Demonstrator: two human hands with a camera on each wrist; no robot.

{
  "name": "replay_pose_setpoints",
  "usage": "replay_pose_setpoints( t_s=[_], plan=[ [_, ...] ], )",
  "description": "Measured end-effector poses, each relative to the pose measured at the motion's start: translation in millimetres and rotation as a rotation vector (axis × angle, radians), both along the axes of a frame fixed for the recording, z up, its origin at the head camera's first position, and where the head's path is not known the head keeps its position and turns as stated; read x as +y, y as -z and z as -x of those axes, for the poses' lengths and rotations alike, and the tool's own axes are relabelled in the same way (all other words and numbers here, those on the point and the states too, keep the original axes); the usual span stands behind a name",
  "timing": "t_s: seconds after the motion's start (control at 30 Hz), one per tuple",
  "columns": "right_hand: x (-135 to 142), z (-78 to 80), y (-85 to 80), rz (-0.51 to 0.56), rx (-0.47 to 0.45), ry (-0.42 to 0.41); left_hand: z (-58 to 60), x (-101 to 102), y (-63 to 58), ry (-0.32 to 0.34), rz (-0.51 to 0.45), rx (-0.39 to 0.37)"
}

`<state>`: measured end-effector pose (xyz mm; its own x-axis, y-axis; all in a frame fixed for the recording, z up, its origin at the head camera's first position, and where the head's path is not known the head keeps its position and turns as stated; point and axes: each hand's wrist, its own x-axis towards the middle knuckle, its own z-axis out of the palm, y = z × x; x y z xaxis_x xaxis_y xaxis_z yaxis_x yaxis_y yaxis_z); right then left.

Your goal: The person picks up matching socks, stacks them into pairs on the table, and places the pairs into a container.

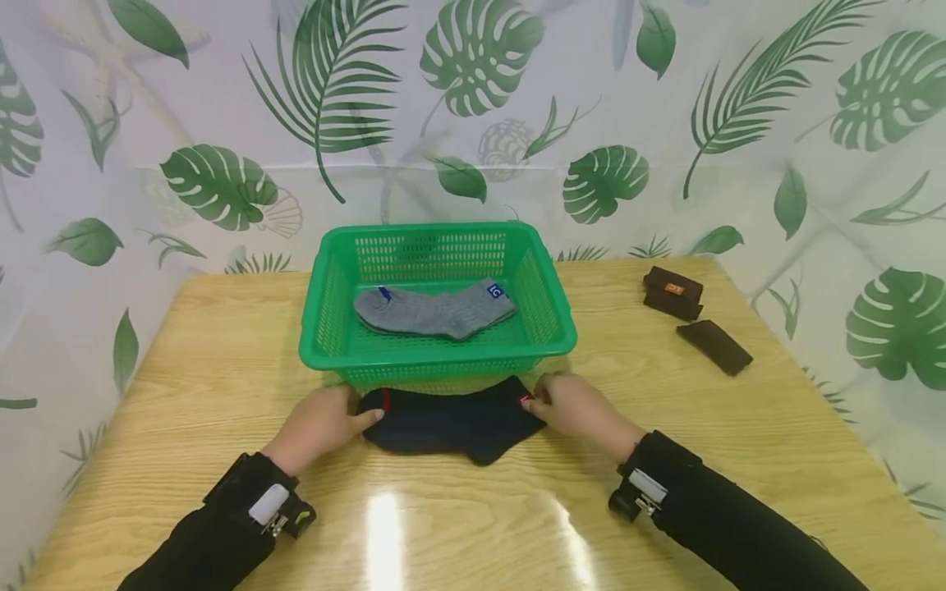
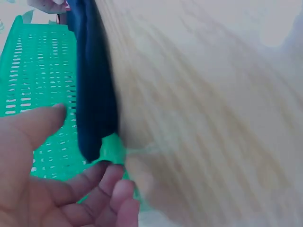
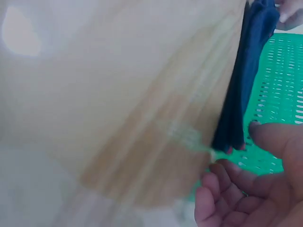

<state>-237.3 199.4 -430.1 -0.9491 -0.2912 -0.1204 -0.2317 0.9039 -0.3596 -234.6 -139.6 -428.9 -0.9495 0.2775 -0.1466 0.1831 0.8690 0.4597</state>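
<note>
Crosswise, the navy ankle sock (image 1: 443, 420) lies (toe left, cuff right) between left hand (image 1: 321, 421) and right hand (image 1: 580, 408), equally near, fingers loose, before the green basket (image 1: 436, 362).

On the worktop (image 1: 222, 353), at its far right corner, I note a dark-brown item (image 1: 671, 304) bearing an orange label (image 1: 674, 288); just beside it, nearer the right edge, a dark-brown strip (image 1: 714, 347). Leaf-print cloth (image 1: 517, 197) stands behind.

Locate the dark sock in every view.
Head: the dark sock lies just below centre.
Left wrist: upper left, running down from the top edge.
Right wrist: upper right, slanting down from the top edge.
Shared landmark: the green basket, seen in all three.
</note>
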Motion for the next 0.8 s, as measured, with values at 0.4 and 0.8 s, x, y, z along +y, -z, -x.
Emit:
replay_pose_setpoints(
  t_s=[0.4,0.8],
  plan=[
    [0,10.4,1.8,0.216,-0.228,0.108,1.1,7,16.5,-0.046,-0.180,-0.038],
    [6,0.9,-47.7,0.347,-0.323,0.039,-3.5,-18,-21.4,0.053,-0.536,-0.251]
  ],
)
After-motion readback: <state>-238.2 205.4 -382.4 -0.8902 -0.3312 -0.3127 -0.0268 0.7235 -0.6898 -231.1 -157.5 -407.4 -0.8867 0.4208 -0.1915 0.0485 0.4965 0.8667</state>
